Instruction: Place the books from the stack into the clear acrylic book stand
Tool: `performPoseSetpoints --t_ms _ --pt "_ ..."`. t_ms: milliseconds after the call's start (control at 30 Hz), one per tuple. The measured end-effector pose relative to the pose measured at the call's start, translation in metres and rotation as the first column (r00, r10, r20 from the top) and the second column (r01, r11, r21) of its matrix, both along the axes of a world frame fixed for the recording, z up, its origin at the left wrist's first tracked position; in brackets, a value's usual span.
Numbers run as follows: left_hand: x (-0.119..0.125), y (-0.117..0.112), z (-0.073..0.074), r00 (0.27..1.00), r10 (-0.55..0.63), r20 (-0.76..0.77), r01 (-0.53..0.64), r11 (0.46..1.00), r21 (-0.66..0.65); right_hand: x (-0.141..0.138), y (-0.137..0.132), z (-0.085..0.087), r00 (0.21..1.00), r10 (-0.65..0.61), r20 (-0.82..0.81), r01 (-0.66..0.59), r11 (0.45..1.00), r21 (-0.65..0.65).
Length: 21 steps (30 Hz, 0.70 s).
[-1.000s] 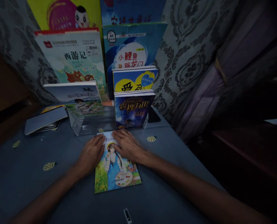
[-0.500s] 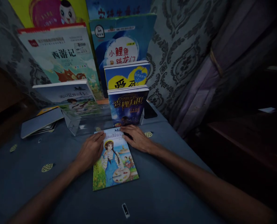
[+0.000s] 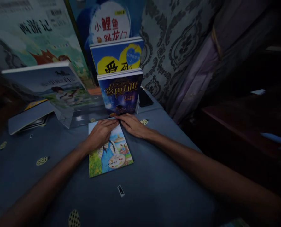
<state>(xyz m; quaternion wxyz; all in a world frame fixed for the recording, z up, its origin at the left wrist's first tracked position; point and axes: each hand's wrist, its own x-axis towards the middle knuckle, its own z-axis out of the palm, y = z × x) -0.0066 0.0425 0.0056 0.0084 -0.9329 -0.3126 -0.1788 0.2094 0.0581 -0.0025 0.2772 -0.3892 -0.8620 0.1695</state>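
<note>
A thin picture book (image 3: pixel 116 162) lies flat on the blue tablecloth, its cover showing a figure in blue overalls with a painter's palette. My left hand (image 3: pixel 102 134) rests flat across the upper part of that cover, fingers stretched out, hiding the title and the figure's head. At the top right corner my right hand (image 3: pixel 133 126) lies with fingers extended, its fingertips touching the book's upper edge. Just behind the fingertips stands a dark blue book (image 3: pixel 121 91) with gold lettering. My two hands nearly meet at the fingertips.
A blue and yellow book (image 3: pixel 104 61) and larger picture books (image 3: pixel 43 41) stand behind. A guitar-cover book (image 3: pixel 64 85) leans on a clear stand (image 3: pixel 79 118). Tilted books (image 3: pixel 31 116) lie left, a black phone (image 3: pixel 145 97) right. The table's right edge (image 3: pixel 187 135) drops into darkness.
My left hand has slid from the book's left edge onto its cover, towards my right hand. The view has tipped down and closer. The book stays flat.
</note>
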Motion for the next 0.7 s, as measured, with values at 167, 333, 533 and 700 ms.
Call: performPoseSetpoints --t_ms 167,333,533,700 --pt "0.002 -0.02 0.001 0.989 -0.134 0.07 0.136 0.99 -0.024 -0.001 0.002 -0.003 1.0 0.002 0.031 -0.003 0.999 0.033" --pt "0.007 -0.052 0.008 0.979 -0.19 0.079 0.197 0.976 -0.096 -0.001 0.001 -0.004 0.998 -0.013 0.055 0.01 0.998 0.057" --pt "0.013 -0.091 0.019 0.971 -0.23 0.057 0.237 0.952 -0.193 -0.002 -0.002 -0.003 0.997 -0.024 0.073 0.019 0.997 0.068" --pt "0.013 -0.103 0.019 0.973 -0.227 0.037 0.229 0.957 -0.179 -0.002 -0.004 -0.003 0.996 -0.013 0.092 0.005 0.996 0.084"
